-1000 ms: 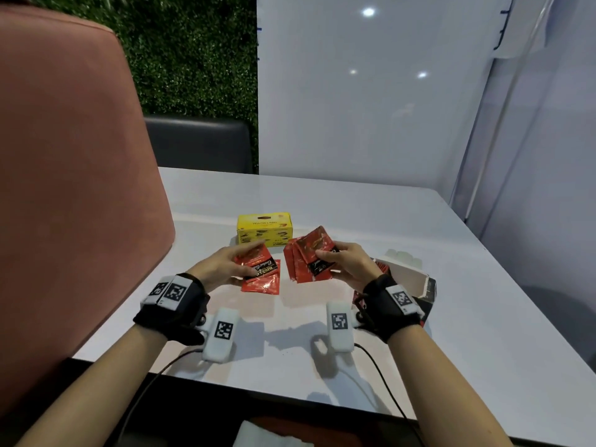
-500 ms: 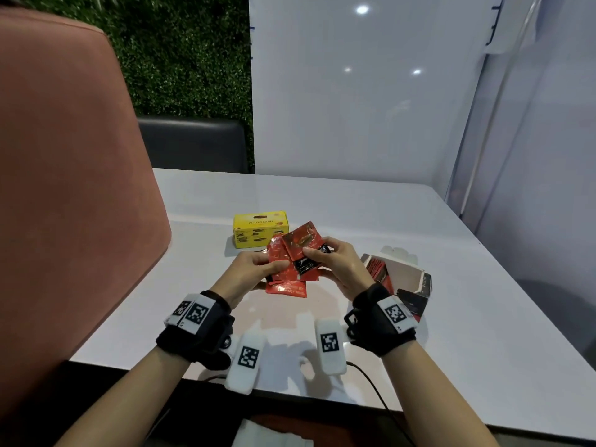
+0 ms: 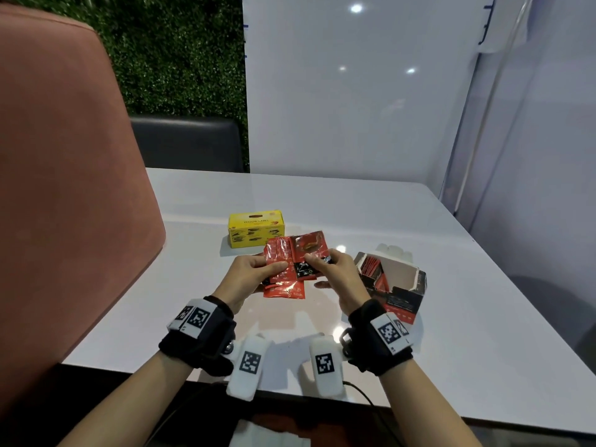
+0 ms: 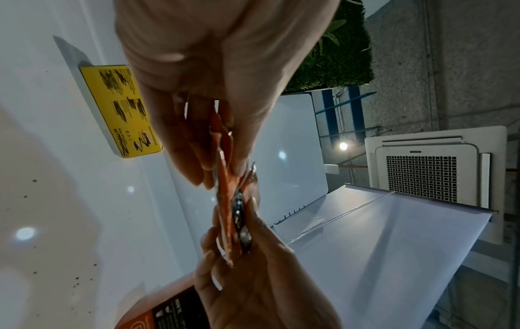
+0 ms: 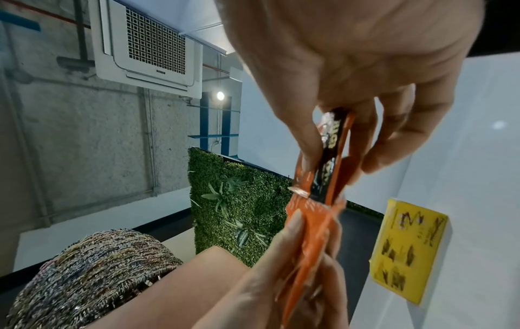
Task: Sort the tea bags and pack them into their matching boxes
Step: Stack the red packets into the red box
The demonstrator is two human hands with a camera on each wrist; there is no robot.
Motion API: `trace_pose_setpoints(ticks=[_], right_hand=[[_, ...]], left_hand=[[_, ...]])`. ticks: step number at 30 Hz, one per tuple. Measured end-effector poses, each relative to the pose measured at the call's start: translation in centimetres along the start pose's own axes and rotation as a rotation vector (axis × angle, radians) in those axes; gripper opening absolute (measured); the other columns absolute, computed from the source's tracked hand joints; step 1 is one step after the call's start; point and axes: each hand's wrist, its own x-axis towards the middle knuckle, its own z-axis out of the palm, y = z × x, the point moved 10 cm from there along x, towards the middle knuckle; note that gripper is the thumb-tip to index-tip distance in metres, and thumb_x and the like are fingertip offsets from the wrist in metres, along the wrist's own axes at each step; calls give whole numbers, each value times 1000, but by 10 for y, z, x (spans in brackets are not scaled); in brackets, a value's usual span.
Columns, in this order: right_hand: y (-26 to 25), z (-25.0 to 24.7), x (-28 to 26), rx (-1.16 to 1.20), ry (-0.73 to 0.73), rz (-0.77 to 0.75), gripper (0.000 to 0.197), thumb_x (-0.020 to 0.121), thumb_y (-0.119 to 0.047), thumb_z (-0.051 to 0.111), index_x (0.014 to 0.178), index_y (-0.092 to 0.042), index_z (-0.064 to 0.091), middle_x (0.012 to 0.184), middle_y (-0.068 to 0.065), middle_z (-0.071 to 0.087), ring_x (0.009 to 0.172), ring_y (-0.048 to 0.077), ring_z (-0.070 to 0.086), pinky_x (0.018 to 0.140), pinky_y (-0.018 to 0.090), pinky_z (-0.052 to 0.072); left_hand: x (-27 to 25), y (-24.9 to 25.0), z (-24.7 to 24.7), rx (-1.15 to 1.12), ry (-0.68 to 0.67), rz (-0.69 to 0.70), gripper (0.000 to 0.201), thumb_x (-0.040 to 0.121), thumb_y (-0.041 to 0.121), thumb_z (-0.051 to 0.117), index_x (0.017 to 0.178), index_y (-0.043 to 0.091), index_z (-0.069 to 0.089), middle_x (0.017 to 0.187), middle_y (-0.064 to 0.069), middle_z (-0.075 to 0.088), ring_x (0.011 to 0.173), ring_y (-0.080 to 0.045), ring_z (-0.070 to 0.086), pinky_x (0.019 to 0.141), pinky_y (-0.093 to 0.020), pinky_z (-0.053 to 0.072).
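A second ago the two hands were apart, each with its own red tea bags. Now they have come together over the table, and the red tea bags are being pushed into one bunch. The left hand pinches the bunch with its thumb on top and fingers curled under. The right hand pinches the other side the same way, on a bag with a black label. This likely means the red bags are sorted and about ready to pack. Their matching red and black box lies open just beside the right hand, with some red bags already inside. The yellow tea box sits shut a little farther back. No yellow bags can be seen on the table.
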Motion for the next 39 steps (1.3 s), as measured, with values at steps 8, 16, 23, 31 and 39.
trace_pose_setpoints(ticks=[8, 16, 23, 31, 39], right_hand=[[4, -5, -5, 38, 82, -28, 28, 85, -20, 66, 107, -3, 60, 95, 6, 65, 86, 19, 62, 65, 25, 47], [-7, -9, -8, 59, 31, -70, 24, 87, -18, 63, 108, -6, 60, 98, 5, 67, 90, 18, 65, 70, 25, 52], [-22, -2, -14, 41, -42, -201, 24, 85, -13, 65, 104, -1, 58, 89, 1, 68, 77, 5, 67, 70, 21, 55], [-84, -2, -61, -388, -124, -919, 12, 76, -4, 71, 87, -7, 66, 92, -8, 59, 86, 9, 59, 78, 15, 50], [-98, -4, -89, -843, -194, -1218, 18, 87, -21, 59, 85, -7, 69, 97, 6, 69, 90, 19, 60, 76, 25, 52]], left_hand=[[-2, -3, -1, -5, 0, -1, 10, 83, 17, 67, 90, 10, 70, 85, -3, 73, 77, -15, 69, 67, -20, 55], [-2, -4, 1, 22, -66, -9, 9, 82, 14, 67, 89, 9, 71, 85, -1, 74, 80, -14, 69, 73, -21, 56], [-2, -1, 3, 91, -100, 59, 7, 76, 16, 72, 82, 13, 74, 83, -1, 76, 79, -13, 71, 80, -28, 54], [-16, -30, 25, -256, -379, -389, 88, 76, 75, 30, 94, 0, 71, 100, -14, 70, 93, -21, 67, 78, -31, 53], [-10, -12, 26, -173, -242, -228, 28, 75, 20, 68, 87, -4, 68, 80, -12, 71, 75, -18, 67, 71, -26, 57]])
